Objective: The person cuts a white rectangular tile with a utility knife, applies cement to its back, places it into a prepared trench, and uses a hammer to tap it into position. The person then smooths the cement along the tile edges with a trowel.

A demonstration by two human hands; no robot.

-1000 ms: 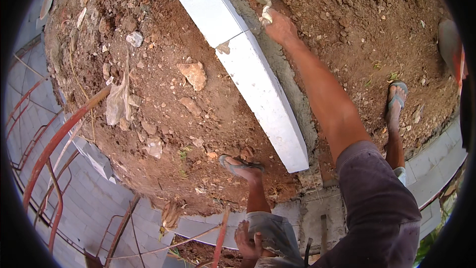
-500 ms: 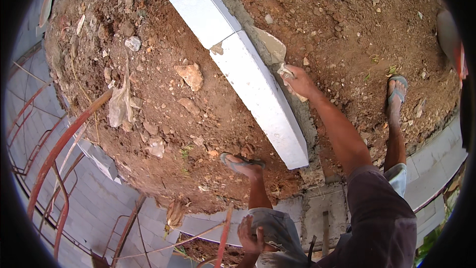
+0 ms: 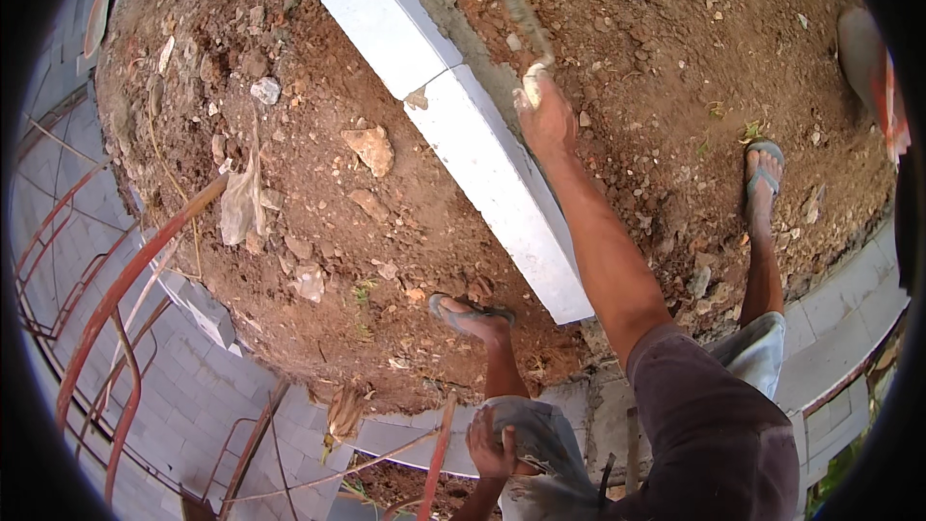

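Observation:
My right hand (image 3: 548,125) is closed around the pale handle of a trowel (image 3: 522,15), beyond the right side of a row of white kerb blocks. The trowel's blade is blurred and seen nearly edge-on, above the soil. The near kerb block (image 3: 502,193) meets the far kerb block (image 3: 371,14) end to end, with a patch of mortar at the joint. A band of grey mortar (image 3: 446,14) runs along the blocks' right side, partly hidden by my right arm. My left hand (image 3: 490,444) rests open on my left knee, holding nothing.
Brown soil with stones (image 3: 368,151) lies on both sides of the kerb. A torn plastic bag (image 3: 241,203) is at left. Red curved metal bars (image 3: 121,285) stand at lower left above grey paving (image 3: 203,381). My sandalled feet straddle the kerb. Another object edges in at far right.
My right hand has moved forward and slightly left with the trowel, whose blade has turned from flat against the mortar to edge-on. My left hand stays on the knee.

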